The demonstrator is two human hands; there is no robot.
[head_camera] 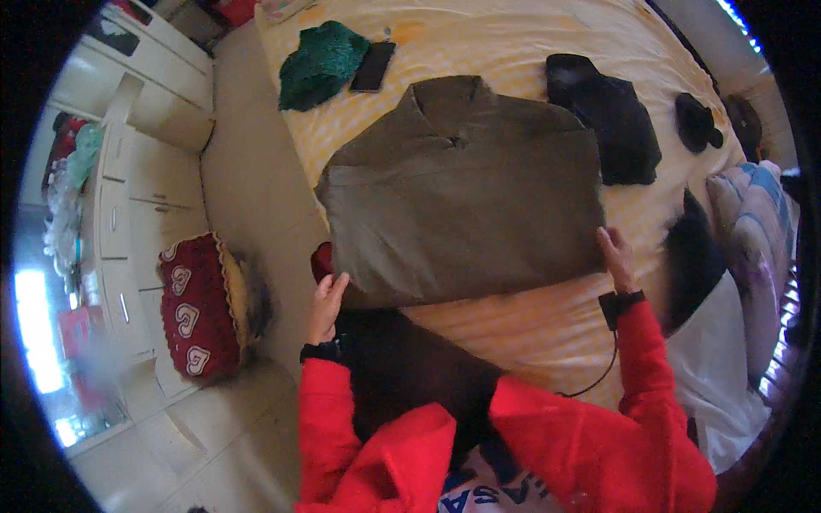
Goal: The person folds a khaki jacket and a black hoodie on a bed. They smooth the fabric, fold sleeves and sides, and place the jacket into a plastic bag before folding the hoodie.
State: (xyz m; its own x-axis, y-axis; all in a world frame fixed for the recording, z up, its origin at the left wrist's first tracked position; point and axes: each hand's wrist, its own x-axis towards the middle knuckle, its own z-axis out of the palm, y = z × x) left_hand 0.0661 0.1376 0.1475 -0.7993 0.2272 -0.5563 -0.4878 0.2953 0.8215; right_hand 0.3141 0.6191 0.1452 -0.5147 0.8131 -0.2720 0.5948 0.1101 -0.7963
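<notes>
An olive-brown collared shirt [468,192] lies spread over the bed, its collar pointing away from me and its sleeves out of sight. At its lower left corner, my left hand [326,311] pinches the edge of the cloth. My right hand [617,260] grips the right side edge, close to the lower right corner. The shirt's bottom edge runs nearly straight between the two hands. Both wrists wear dark bands, and a thin cable hangs from the right one.
The bed has a yellow checked sheet [539,333]. Beyond the shirt are green cloth [324,64], a phone [373,67] and folded dark cloth [606,122]. Pillows [747,243] line the right. A red heart-patterned covered stool [195,308] stands left, before white cabinets [157,231].
</notes>
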